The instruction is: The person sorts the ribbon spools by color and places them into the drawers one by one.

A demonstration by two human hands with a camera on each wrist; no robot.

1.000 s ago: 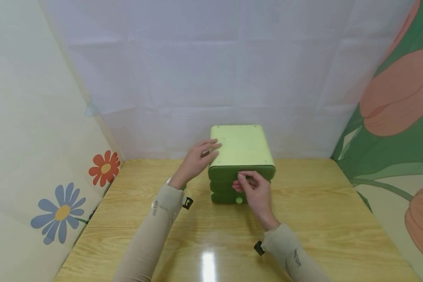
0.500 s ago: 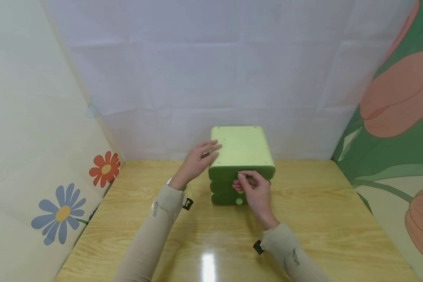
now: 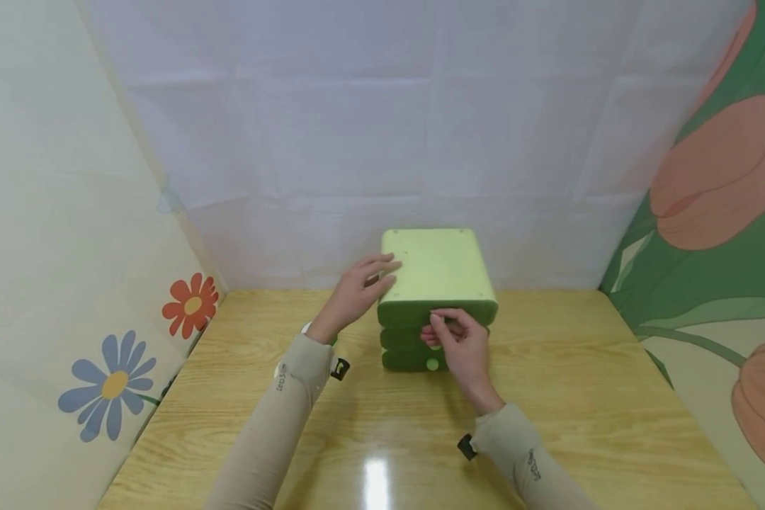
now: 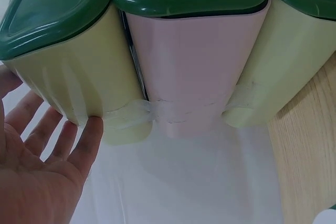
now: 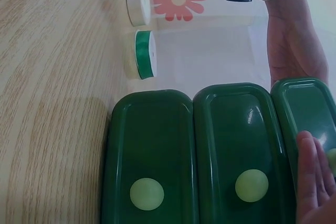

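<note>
A small three-drawer cabinet [image 3: 438, 263] stands on the table, with a pale yellow-green top and dark green drawer fronts. My left hand [image 3: 355, 289] rests against its upper left edge, fingers spread over the top; the left wrist view shows those fingers [image 4: 90, 140] along the side of the top section. At the top drawer [image 3: 400, 314], closed against the body, my right hand [image 3: 467, 347] pinches the knob. That round pale knob [image 5: 332, 160] is partly visible beside the fingers in the right wrist view. The middle drawer's knob [image 5: 251, 185] and bottom drawer's knob [image 5: 147, 193] are untouched.
Left of the cabinet, a green ribbon roll [image 5: 145, 54] and a white roll [image 5: 138, 2] stand on the wood-grain table [image 3: 382, 418]. In the head view the left forearm mostly hides them. A white cloth backdrop [image 3: 331, 142] hangs close behind the cabinet.
</note>
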